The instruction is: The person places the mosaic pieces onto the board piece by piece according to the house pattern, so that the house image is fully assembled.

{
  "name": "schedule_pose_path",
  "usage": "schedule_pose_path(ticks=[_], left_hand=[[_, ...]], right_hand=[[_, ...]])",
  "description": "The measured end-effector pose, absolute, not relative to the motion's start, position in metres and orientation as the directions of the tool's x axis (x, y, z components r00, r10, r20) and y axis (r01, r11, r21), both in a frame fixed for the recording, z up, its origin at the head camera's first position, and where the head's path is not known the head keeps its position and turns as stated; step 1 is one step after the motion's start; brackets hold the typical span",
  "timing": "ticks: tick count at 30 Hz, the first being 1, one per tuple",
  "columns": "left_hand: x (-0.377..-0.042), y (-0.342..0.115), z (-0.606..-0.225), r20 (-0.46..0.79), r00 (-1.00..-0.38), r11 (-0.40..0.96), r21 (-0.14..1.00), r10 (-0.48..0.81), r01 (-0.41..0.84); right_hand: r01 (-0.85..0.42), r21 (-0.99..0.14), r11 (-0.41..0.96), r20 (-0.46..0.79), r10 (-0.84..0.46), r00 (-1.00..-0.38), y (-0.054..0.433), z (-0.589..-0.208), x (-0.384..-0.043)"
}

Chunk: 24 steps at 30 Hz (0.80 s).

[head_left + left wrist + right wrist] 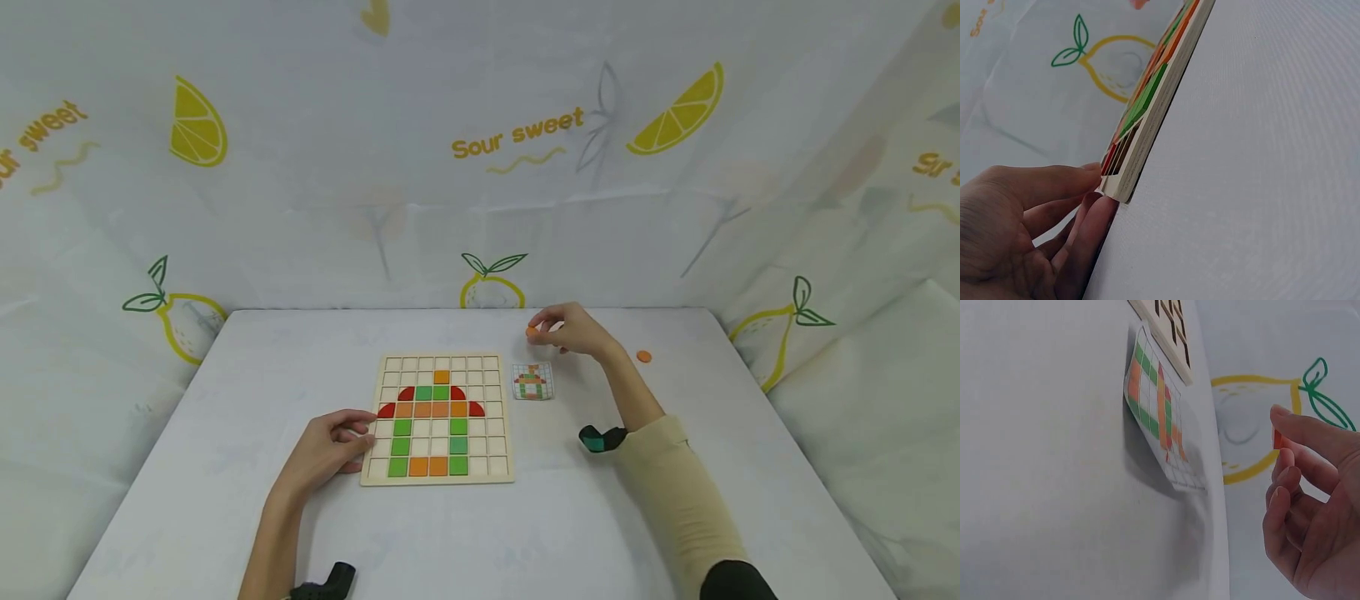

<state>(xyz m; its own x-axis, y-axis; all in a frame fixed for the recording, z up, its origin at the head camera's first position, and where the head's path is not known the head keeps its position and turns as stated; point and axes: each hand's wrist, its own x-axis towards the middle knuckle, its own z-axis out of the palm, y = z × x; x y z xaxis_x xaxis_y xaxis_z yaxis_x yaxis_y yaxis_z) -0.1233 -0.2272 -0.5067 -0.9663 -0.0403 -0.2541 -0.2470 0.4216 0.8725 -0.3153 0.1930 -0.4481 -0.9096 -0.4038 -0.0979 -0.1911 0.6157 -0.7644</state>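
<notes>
My left hand (330, 442) holds the left edge of a wooden grid board (489, 467), with thumb and fingertips at the rim. Green, orange and red pieces sit in the board's squares, several of the red ones quarter-round. Above the table, beyond the board's upper right corner, my right hand (573, 329) pinches a small orange piece (1277, 438) between thumb and fingertip. Below that hand lies a pattern card (533, 382) with a coloured grid figure, its edges curling up in the right wrist view.
One loose orange disc (644, 357) lies on the white table (585, 533) to the right of the right forearm. A white sheet (315, 217) printed with lemons hangs behind the table and down both sides.
</notes>
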Motion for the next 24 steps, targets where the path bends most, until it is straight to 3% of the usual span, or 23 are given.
schedule_pose_path(ticks=[24], left_hand=[[-0.123,-0.228,-0.507,-0.245,-0.969,0.419,0.877,-0.035,-0.237]], right_hand=[[-0.254,-0.799,0.545,-0.133,-0.572,-0.81,0.088,-0.465,-0.317]])
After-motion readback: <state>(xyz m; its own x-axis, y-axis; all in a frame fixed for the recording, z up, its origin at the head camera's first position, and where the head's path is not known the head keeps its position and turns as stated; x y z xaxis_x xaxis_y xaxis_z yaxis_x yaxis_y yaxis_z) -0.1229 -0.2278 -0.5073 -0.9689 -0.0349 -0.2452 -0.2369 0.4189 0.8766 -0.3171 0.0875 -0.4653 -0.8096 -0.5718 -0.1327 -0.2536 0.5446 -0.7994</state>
